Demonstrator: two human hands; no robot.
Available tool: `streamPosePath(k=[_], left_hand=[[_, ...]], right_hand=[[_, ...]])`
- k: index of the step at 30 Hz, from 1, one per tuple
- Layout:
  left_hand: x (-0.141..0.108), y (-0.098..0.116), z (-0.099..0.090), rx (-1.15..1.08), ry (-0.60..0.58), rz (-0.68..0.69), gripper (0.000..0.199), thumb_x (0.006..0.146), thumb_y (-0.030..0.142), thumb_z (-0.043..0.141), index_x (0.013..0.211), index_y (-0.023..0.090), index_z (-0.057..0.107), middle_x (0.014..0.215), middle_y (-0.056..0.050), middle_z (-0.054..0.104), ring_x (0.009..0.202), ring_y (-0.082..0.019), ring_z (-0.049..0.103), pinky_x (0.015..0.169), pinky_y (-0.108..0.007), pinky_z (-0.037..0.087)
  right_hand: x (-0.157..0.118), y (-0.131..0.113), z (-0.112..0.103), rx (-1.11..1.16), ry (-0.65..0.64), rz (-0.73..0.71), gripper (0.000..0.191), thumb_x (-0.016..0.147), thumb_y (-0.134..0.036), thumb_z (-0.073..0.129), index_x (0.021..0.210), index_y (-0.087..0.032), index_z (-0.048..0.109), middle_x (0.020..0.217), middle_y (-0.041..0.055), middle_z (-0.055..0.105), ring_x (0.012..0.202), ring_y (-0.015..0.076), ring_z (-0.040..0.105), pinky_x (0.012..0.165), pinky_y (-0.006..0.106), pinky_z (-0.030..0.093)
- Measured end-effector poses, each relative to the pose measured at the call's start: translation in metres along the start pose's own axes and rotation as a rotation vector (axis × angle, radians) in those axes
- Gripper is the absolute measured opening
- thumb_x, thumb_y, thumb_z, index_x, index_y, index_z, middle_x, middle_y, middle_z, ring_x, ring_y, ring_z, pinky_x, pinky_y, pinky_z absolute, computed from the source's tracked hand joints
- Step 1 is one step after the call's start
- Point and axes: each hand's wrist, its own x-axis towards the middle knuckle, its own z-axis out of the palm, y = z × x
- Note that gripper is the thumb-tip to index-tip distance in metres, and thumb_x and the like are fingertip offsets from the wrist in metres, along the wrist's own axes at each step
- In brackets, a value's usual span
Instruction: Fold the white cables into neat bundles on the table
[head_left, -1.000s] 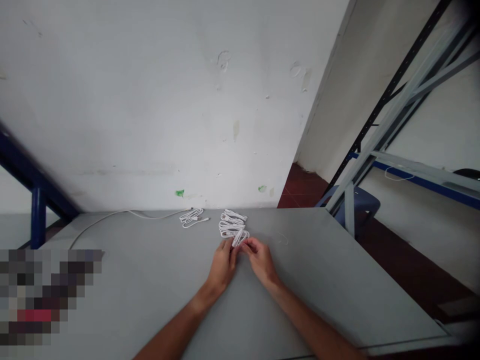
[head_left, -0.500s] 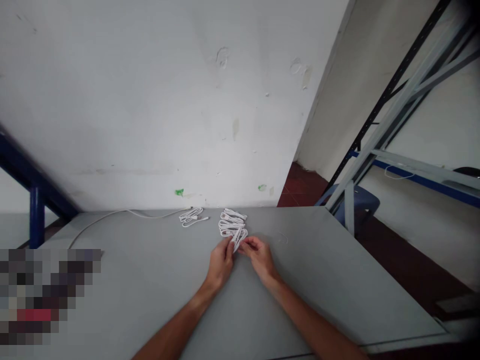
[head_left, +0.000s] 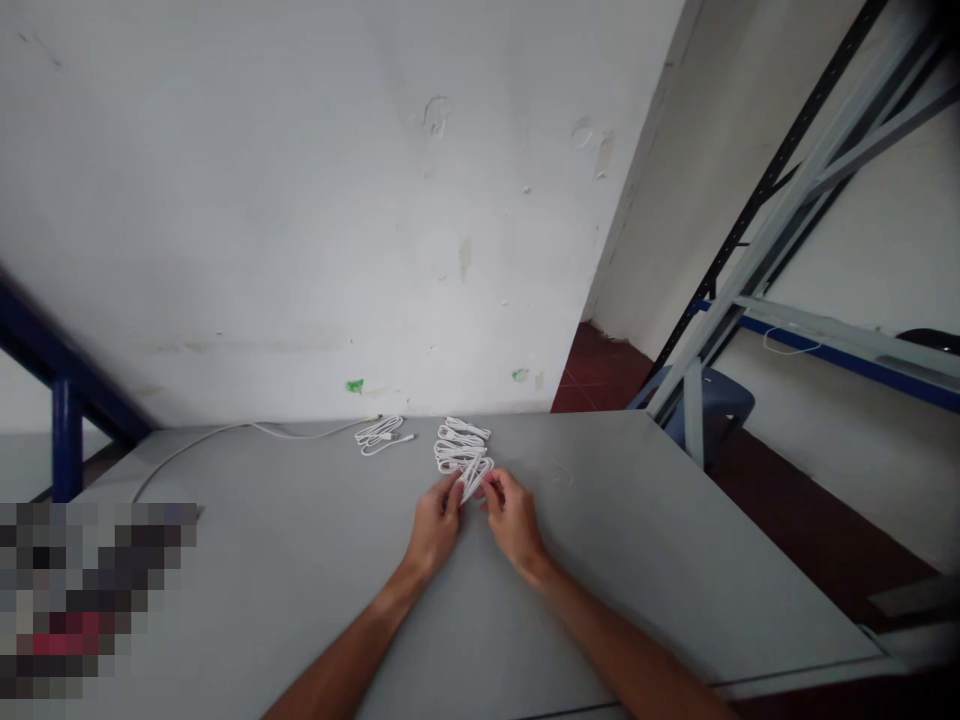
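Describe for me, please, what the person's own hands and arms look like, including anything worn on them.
The left hand and right hand are bare, with no gloves. No watch or bracelet shows at either wrist, and no sleeve shows on the forearms. The fingers are too small and partly hidden to rule out rings.

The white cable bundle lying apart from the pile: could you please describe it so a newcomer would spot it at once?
On the grey table, look along the far edge by the white wall. The bundle lies left of the cable pile, one end reaching right. Unlike the long cable beside it, it is coiled.
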Motion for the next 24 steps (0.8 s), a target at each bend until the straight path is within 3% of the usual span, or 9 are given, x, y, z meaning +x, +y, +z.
streamPosePath(k=[6, 11, 16, 19, 24], left_hand=[[0.005, 0.003, -0.010, -0.056, 0.021, -0.098, 0.052, 0.088, 0.053, 0.059, 0.120, 0.013, 0.072, 0.067, -0.001, 0.065, 0.060, -0.017, 0.054, 0.062, -0.028, 0.043], [0.005, 0.013, -0.015, -0.167, 0.046, -0.140, 0.060, 0.084, 0.060, 0.063, 0.121, 0.013, 0.071, 0.065, 0.002, 0.059, 0.059, -0.014, 0.048, 0.060, -0.026, 0.039], [0.002, 0.024, -0.015, -0.253, 0.110, -0.146, 0.065, 0.079, 0.063, 0.067, 0.119, 0.012, 0.072, 0.063, 0.002, 0.056, 0.059, -0.014, 0.046, 0.059, -0.026, 0.039], [0.002, 0.021, -0.013, -0.311, 0.105, -0.168, 0.063, 0.075, 0.063, 0.072, 0.114, 0.013, 0.073, 0.061, 0.004, 0.053, 0.059, -0.014, 0.045, 0.058, -0.026, 0.036], [0.002, 0.011, -0.007, -0.546, 0.044, -0.229, 0.052, 0.071, 0.060, 0.080, 0.093, 0.014, 0.073, 0.062, 0.006, 0.049, 0.058, -0.009, 0.037, 0.055, -0.021, 0.032]], right_hand=[[0.001, 0.003, -0.003, -0.049, 0.063, -0.008, 0.015, 0.092, -0.027, 0.047, 0.083, -0.022, 0.057, 0.070, 0.0027, 0.070, 0.058, 0.0154, 0.064, 0.055, 0.024, 0.049], [0.000, 0.003, -0.001, -0.118, 0.076, -0.056, 0.012, 0.089, -0.022, 0.049, 0.081, -0.023, 0.058, 0.070, 0.0009, 0.069, 0.062, 0.0153, 0.064, 0.062, 0.025, 0.050], [-0.001, 0.002, -0.002, -0.108, 0.052, -0.043, 0.012, 0.091, -0.024, 0.048, 0.083, -0.023, 0.056, 0.071, 0.0003, 0.068, 0.058, 0.0139, 0.061, 0.056, 0.023, 0.047], [-0.002, 0.003, -0.001, -0.078, 0.040, -0.051, 0.013, 0.094, -0.025, 0.046, 0.085, -0.023, 0.056, 0.074, 0.0003, 0.069, 0.057, 0.0132, 0.061, 0.054, 0.022, 0.047], [-0.005, 0.004, 0.003, -0.173, 0.059, -0.214, 0.014, 0.094, -0.020, 0.045, 0.086, -0.023, 0.057, 0.077, 0.0017, 0.068, 0.065, 0.0158, 0.063, 0.062, 0.026, 0.050]])
